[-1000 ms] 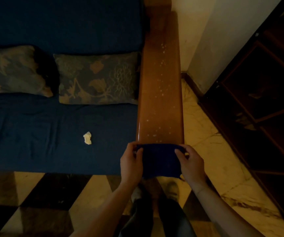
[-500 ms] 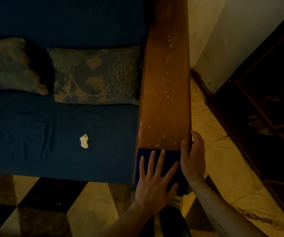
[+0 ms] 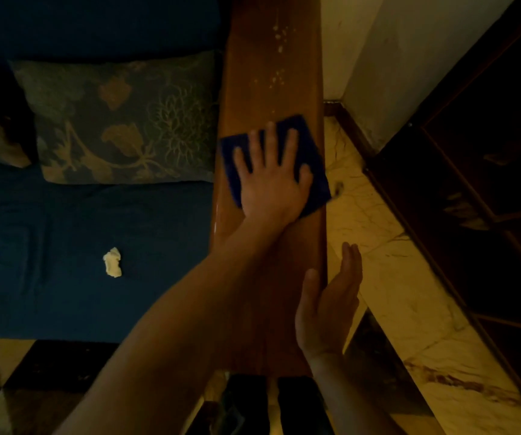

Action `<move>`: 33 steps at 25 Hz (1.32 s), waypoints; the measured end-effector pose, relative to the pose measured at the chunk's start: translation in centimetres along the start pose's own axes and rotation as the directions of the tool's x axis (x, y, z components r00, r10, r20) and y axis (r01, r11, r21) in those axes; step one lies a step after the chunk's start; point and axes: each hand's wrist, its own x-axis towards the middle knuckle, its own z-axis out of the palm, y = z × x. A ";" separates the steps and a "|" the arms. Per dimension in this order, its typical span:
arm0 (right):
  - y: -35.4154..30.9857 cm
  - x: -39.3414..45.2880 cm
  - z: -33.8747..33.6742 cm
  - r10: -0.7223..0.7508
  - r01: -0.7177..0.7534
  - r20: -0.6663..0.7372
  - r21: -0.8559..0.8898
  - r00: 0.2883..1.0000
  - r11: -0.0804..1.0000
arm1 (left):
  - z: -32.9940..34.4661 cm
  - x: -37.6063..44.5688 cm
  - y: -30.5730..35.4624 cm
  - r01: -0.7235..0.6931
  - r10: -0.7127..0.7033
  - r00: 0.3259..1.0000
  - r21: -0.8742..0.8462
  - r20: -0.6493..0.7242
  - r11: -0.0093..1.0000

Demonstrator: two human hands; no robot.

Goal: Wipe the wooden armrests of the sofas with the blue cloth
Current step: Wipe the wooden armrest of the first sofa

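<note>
The dark blue sofa (image 3: 80,246) lies left of the wooden armrest (image 3: 271,73), with a patterned cushion (image 3: 121,120) touching the armrest's left edge. The marble floor (image 3: 378,277) runs along the armrest's right side. On the armrest's middle stretch lies the blue cloth (image 3: 309,146), spanning nearly its full width; pale specks dot the wood beyond it. The left hand (image 3: 268,180) presses flat on the cloth, fingers (image 3: 270,136) spread open. The right hand (image 3: 328,306) rests against the armrest's right edge, fingers extended, gripping nothing. A small crumpled scrap (image 3: 112,262) sits on the sofa, well left of the armrest.
</note>
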 end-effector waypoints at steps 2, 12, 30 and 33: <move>0.1 0.0 -0.3 -0.007 0.009 -0.070 0.030 0.998 1.000 | 0.1 -6.2 -1.2 -0.396 0.391 0.917 0.057 0.081 0.916; -0.4 0.1 0.0 -0.074 0.091 0.104 -0.164 0.992 0.982 | -2.4 3.7 -1.8 0.138 -0.137 0.990 -0.099 0.021 0.985; -4.9 14.7 5.0 -0.023 0.019 -0.042 -0.090 0.999 0.996 | -0.9 18.8 1.2 -0.009 0.009 0.998 0.004 -0.065 1.000; -7.1 17.4 7.0 -0.027 0.012 -0.083 -0.175 0.996 0.984 | -2.3 11.5 -3.3 -0.625 0.618 0.781 0.109 0.091 0.773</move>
